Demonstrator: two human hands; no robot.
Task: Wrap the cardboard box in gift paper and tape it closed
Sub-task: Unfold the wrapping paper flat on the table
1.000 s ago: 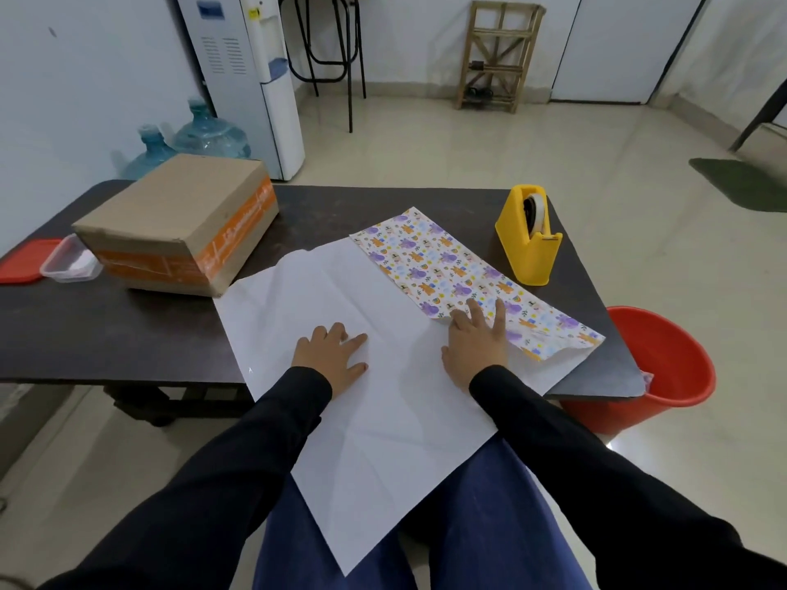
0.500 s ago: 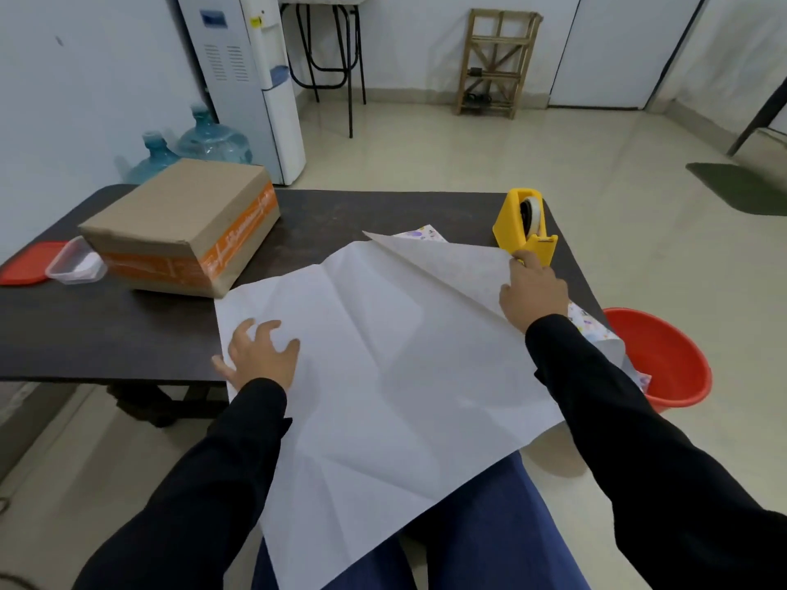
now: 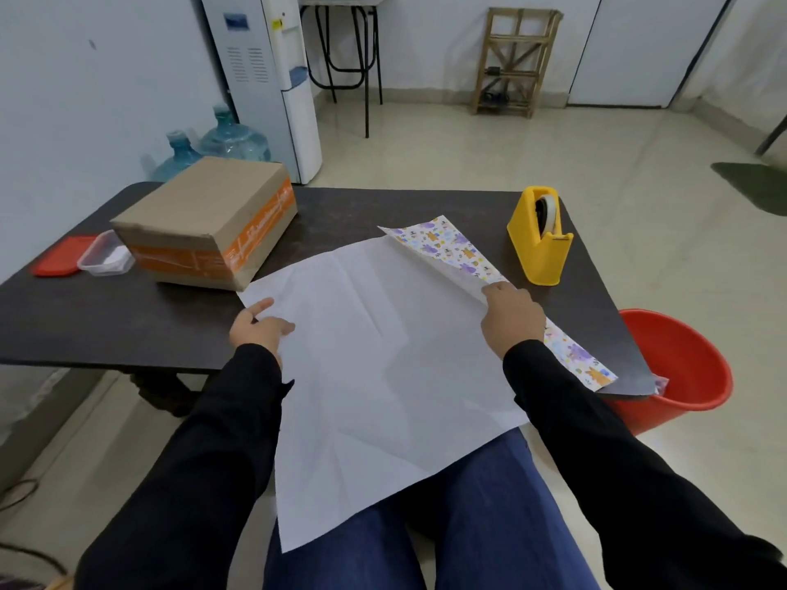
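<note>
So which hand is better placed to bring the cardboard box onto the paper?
Left. The left hand rests at the gift paper edge nearest the cardboard box; the right hand grips the folded flap near the tape dispenser.

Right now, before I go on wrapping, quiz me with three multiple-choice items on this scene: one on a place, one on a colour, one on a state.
1. Where is the brown cardboard box with orange tape?
A. On the dark table, left of the gift paper
B. On top of the paper
C. On a chair

2. What colour is the plastic tape dispenser?
A. Red
B. Yellow
C. Blue

3. How does the gift paper lie?
A. Wrapped round the box
B. Spread plain white side up, with a printed strip folded over at its right
C. Rolled into a tube

Answers: 1 A, the box stands on the tabletop beside the sheet's far left corner. 2 B, its whole body is yellow. 3 B, white faces up and the print shows only along the right edge.
</note>
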